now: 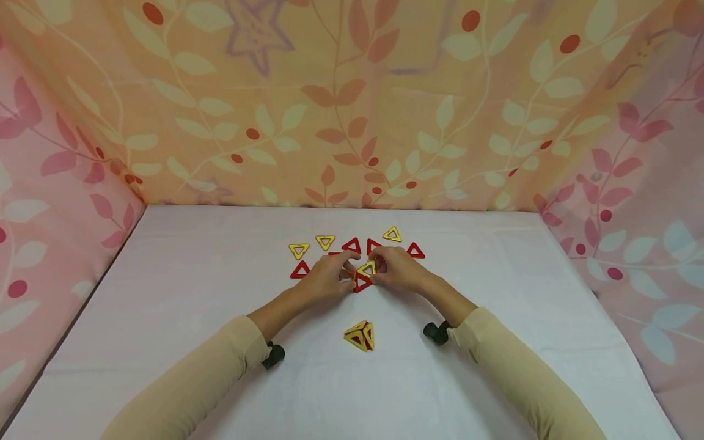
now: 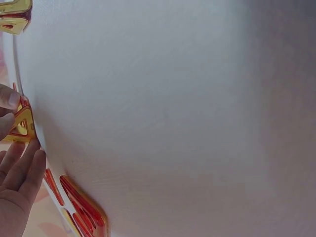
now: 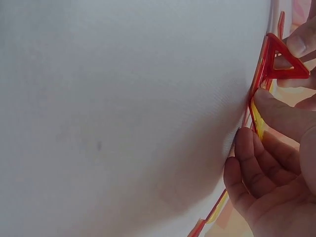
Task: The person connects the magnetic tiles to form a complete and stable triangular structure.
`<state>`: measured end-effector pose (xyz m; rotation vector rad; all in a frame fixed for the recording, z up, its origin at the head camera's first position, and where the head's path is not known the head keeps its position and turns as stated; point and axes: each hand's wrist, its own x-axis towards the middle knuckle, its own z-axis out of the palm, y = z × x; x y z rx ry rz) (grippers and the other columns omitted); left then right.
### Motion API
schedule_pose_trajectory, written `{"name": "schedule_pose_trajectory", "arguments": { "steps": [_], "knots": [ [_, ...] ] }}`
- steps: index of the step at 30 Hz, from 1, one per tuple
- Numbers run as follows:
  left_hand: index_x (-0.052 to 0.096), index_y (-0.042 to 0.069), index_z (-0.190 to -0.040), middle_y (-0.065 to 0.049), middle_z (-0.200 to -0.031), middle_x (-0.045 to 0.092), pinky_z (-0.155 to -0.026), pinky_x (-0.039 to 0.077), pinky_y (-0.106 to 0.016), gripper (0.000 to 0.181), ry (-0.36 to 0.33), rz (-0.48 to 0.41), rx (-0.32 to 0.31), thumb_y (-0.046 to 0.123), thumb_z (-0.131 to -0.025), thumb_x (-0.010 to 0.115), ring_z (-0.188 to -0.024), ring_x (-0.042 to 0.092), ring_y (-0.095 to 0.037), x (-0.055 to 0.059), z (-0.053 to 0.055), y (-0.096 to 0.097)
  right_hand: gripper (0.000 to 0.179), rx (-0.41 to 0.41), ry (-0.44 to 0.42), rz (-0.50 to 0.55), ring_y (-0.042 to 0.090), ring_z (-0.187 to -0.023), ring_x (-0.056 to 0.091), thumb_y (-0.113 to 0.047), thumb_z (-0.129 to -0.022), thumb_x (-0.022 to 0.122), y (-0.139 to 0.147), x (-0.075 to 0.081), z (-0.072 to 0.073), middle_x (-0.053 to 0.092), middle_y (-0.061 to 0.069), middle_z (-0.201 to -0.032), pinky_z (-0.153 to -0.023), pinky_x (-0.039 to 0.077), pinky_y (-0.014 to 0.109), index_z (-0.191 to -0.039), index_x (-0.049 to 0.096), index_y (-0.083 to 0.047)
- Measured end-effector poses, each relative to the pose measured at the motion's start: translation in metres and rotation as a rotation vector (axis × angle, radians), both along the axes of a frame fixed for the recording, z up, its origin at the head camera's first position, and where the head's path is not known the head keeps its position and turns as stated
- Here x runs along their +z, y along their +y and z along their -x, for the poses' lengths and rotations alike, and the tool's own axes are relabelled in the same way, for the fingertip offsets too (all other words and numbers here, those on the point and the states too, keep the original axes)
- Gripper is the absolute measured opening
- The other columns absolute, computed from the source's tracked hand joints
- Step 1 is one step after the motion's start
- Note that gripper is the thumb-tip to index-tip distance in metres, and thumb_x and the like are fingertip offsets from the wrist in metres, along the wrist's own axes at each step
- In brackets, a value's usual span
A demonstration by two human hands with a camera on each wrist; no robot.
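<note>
Both hands meet over a small cluster of open-centred triangle tiles at the table's middle. My left hand (image 1: 327, 276) pinches a red triangle tile (image 3: 299, 72) at the cluster's left side. On the other side, my right hand (image 1: 400, 267) holds a yellow triangle tile (image 1: 367, 269) between thumb and fingers. The red tile (image 1: 361, 283) lies in front of it, right at the yellow one's edge. In the left wrist view a yellow tile face (image 2: 22, 124) stands upright between the fingertips of both hands. Fingers hide part of the cluster.
A small yellow-and-red pyramid (image 1: 360, 336) of tiles stands nearer the front. Loose tiles lie around the hands: yellow ones (image 1: 299, 250) and red ones (image 1: 300, 270) to the left, a red one (image 1: 415, 250) and a yellow one (image 1: 393, 234) to the right. Floral cloth (image 1: 341, 122) walls the table.
</note>
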<state>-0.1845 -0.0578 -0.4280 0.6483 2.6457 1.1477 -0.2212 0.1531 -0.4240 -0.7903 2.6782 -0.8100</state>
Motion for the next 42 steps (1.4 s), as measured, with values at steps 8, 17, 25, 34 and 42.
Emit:
{"name": "schedule_pose_trajectory", "arguments": {
  "steps": [8, 17, 25, 34, 42],
  "knots": [
    [0.056, 0.007, -0.132, -0.004, -0.103, 0.071, -0.091, 0.055, -0.036, 0.049, -0.002, -0.012, 0.003, 0.006, -0.087, 0.076, -0.101, 0.069, -0.021, 0.001, -0.001, 0.0, 0.035, 0.011, 0.061, -0.005, 0.015, -0.075, 0.054, -0.008, -0.083, 0.081, -0.002, 0.002, -0.002, 0.061, 0.0, -0.081, -0.071, 0.049, 0.026, -0.113, 0.066, 0.001],
    [0.055, 0.007, -0.132, -0.005, -0.103, 0.071, -0.092, 0.054, -0.037, 0.049, -0.016, -0.027, -0.004, 0.004, -0.087, 0.074, -0.102, 0.069, -0.022, 0.003, -0.002, 0.0, 0.031, 0.042, 0.117, -0.026, 0.017, -0.079, 0.055, -0.004, -0.086, 0.076, -0.007, 0.005, -0.009, 0.065, 0.001, -0.087, -0.076, 0.052, 0.027, -0.116, 0.068, 0.0],
    [0.055, 0.01, -0.132, -0.003, -0.102, 0.07, -0.093, 0.054, -0.035, 0.049, -0.019, -0.024, 0.002, 0.004, -0.087, 0.075, -0.103, 0.069, -0.021, 0.002, -0.003, 0.001, 0.029, 0.048, 0.128, -0.045, 0.016, -0.08, 0.059, -0.002, -0.087, 0.074, -0.013, 0.007, -0.015, 0.069, 0.003, -0.092, -0.08, 0.055, 0.027, -0.115, 0.069, -0.003],
    [0.053, 0.008, -0.134, -0.004, -0.1, 0.07, -0.092, 0.054, -0.037, 0.052, -0.035, -0.045, 0.011, 0.003, -0.087, 0.074, -0.102, 0.069, -0.021, 0.003, -0.004, -0.001, 0.03, 0.03, 0.14, -0.045, 0.016, -0.079, 0.058, -0.004, -0.087, 0.074, -0.014, 0.008, -0.018, 0.069, 0.003, -0.09, -0.079, 0.055, 0.028, -0.117, 0.068, 0.0],
    [0.052, 0.009, -0.136, -0.002, -0.102, 0.071, -0.091, 0.055, -0.035, 0.057, -0.062, -0.06, 0.002, 0.005, -0.086, 0.077, -0.101, 0.069, -0.019, 0.001, -0.007, -0.003, 0.029, 0.005, 0.144, -0.035, 0.016, -0.075, 0.056, -0.006, -0.086, 0.076, -0.012, 0.007, -0.018, 0.065, 0.002, -0.084, -0.073, 0.053, 0.026, -0.114, 0.068, 0.001]
  ]
}}
